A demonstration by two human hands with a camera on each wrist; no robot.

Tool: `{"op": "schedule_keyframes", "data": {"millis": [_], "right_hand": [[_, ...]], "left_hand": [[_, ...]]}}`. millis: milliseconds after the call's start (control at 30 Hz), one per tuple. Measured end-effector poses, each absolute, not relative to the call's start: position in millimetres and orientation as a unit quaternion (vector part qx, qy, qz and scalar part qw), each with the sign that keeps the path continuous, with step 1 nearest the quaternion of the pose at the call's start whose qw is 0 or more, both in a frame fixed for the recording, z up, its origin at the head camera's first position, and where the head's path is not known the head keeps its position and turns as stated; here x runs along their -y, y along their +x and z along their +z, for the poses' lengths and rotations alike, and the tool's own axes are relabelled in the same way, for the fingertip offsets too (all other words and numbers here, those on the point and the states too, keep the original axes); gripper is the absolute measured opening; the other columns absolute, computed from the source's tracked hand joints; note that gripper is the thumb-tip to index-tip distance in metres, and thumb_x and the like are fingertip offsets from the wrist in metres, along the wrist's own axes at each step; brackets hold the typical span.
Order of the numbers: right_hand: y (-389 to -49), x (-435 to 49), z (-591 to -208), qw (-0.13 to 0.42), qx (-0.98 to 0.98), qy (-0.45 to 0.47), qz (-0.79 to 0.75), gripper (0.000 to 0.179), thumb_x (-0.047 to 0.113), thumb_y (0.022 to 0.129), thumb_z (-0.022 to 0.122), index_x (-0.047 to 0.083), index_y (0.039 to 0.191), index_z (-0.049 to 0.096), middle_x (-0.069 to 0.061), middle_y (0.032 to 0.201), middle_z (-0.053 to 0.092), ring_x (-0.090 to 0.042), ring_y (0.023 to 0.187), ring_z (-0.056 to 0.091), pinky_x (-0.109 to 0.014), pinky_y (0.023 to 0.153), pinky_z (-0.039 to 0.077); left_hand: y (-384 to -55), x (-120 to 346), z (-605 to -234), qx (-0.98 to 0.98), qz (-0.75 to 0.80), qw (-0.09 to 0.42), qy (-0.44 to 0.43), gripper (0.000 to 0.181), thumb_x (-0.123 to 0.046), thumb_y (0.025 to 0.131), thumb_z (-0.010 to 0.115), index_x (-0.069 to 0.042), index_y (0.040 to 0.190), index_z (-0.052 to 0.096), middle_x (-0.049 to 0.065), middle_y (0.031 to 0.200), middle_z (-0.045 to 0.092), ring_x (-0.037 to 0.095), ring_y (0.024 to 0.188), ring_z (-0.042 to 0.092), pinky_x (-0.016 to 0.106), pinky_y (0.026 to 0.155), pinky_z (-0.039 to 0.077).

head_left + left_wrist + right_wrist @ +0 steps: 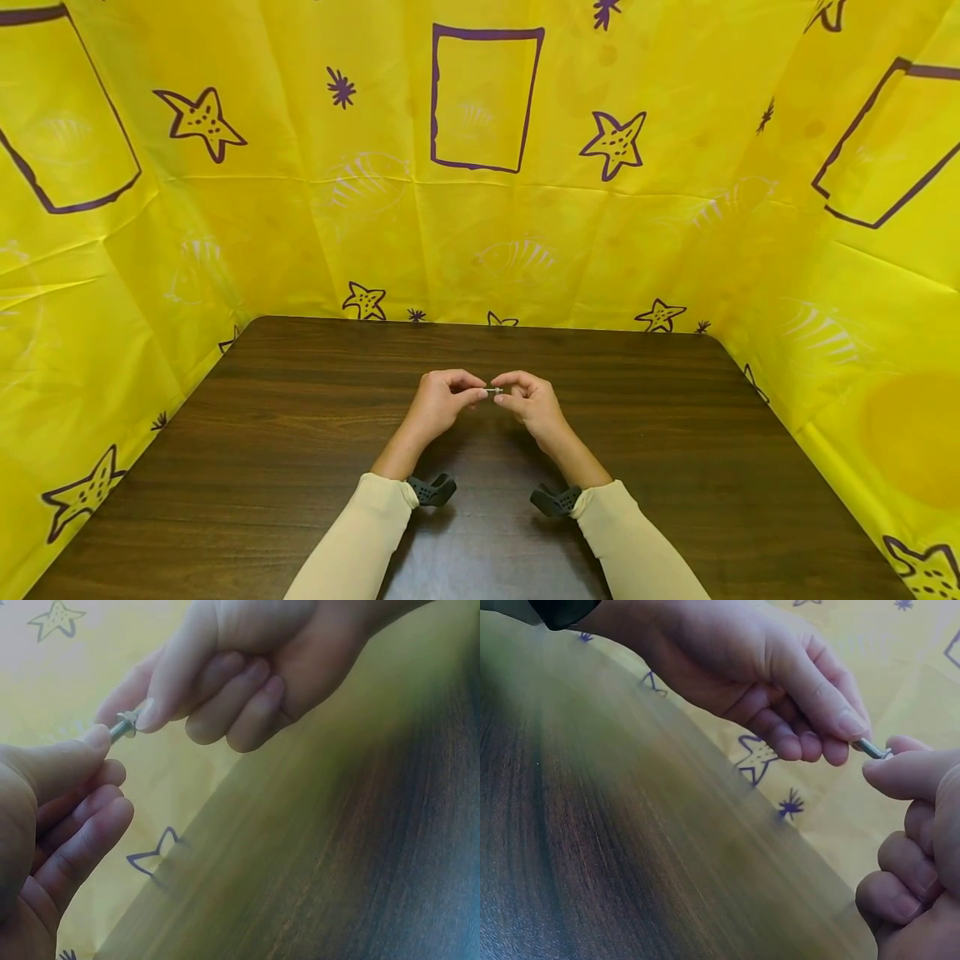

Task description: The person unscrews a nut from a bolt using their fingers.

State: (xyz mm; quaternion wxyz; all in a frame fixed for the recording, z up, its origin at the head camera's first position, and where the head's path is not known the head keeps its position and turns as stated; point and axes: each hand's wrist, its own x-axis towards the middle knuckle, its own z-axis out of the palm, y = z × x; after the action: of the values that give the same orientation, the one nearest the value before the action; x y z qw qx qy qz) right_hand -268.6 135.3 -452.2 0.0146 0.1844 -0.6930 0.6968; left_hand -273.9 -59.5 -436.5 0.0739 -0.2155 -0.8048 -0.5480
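A small silvery metal bolt (491, 390) is held level between both hands, above the dark table. My left hand (438, 406) pinches one end of it between thumb and forefinger, hiding that end. In the left wrist view, a wider nut-like piece (127, 722) sits round the bolt's other end. The thumb and forefinger of my right hand (537, 410) pinch at this piece and partly cover it. The right hand's other fingers (904, 870) are curled toward the palm. A short stretch of shank (868, 748) shows between the two sets of fingertips.
The brown wood-grain table (300, 433) spreads under both arms. Yellow sheeting (480, 225) with starfish and fish drawings stands along its back and sides. Each wrist carries a dark strap mount, one on the left (432, 490) and one on the right (555, 501).
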Motion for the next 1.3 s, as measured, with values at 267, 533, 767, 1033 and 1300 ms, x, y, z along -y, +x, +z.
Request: {"op": "schedule_keyframes", "data": {"millis": [267, 533, 767, 1033, 1300], "right_hand": [[-269, -132, -456, 0.025, 0.731, 0.136, 0.668, 0.028, 0.018, 0.095, 0.065, -0.01, 0.1, 0.066, 0.005, 0.053, 0.036, -0.008, 0.044, 0.027, -0.022, 0.042, 0.022], [-270, -132, -459, 0.045, 0.771, 0.129, 0.621, 0.046, 0.029, 0.1, 0.056, -0.006, 0.072, 0.065, 0.005, 0.049, 0.035, -0.011, 0.045, 0.026, -0.024, 0.043, 0.019], [-263, -131, -446, 0.017, 0.766, 0.136, 0.629, 0.045, 0.021, 0.102, 0.053, -0.015, 0.076, 0.062, 0.005, 0.05, 0.036, -0.007, 0.045, 0.028, -0.022, 0.044, 0.021], [-249, -127, -424, 0.001, 0.768, 0.138, 0.625, 0.041, 0.016, 0.102, 0.052, -0.018, 0.08, 0.06, 0.006, 0.049, 0.035, -0.005, 0.043, 0.028, -0.021, 0.044, 0.022], [-251, -127, -427, 0.006, 0.756, 0.142, 0.639, 0.034, 0.012, 0.1, 0.055, -0.016, 0.082, 0.062, 0.005, 0.05, 0.036, -0.006, 0.044, 0.029, -0.021, 0.044, 0.023]], "left_hand": [[-274, 59, -436, 0.807, -0.546, 0.072, -0.211, 0.004, -0.012, 0.084, 0.077, -0.01, 0.088, 0.076, -0.001, 0.077, 0.07, 0.027, 0.065, 0.067, 0.03, 0.057, 0.053], [-273, 58, -436, 0.807, -0.547, 0.065, -0.211, 0.004, -0.011, 0.084, 0.076, -0.009, 0.088, 0.076, 0.0, 0.079, 0.07, 0.03, 0.066, 0.067, 0.029, 0.057, 0.053], [-272, 57, -436, 0.806, -0.546, 0.065, -0.218, 0.005, -0.011, 0.084, 0.076, -0.008, 0.089, 0.076, 0.001, 0.079, 0.07, 0.028, 0.064, 0.067, 0.028, 0.057, 0.053], [-273, 58, -437, 0.807, -0.544, 0.062, -0.221, 0.008, -0.011, 0.085, 0.076, -0.006, 0.091, 0.076, 0.0, 0.08, 0.07, 0.027, 0.065, 0.068, 0.028, 0.058, 0.053], [-273, 58, -438, 0.809, -0.543, 0.065, -0.215, 0.005, -0.011, 0.085, 0.076, -0.009, 0.089, 0.076, -0.001, 0.079, 0.07, 0.028, 0.065, 0.067, 0.029, 0.057, 0.054]]}}
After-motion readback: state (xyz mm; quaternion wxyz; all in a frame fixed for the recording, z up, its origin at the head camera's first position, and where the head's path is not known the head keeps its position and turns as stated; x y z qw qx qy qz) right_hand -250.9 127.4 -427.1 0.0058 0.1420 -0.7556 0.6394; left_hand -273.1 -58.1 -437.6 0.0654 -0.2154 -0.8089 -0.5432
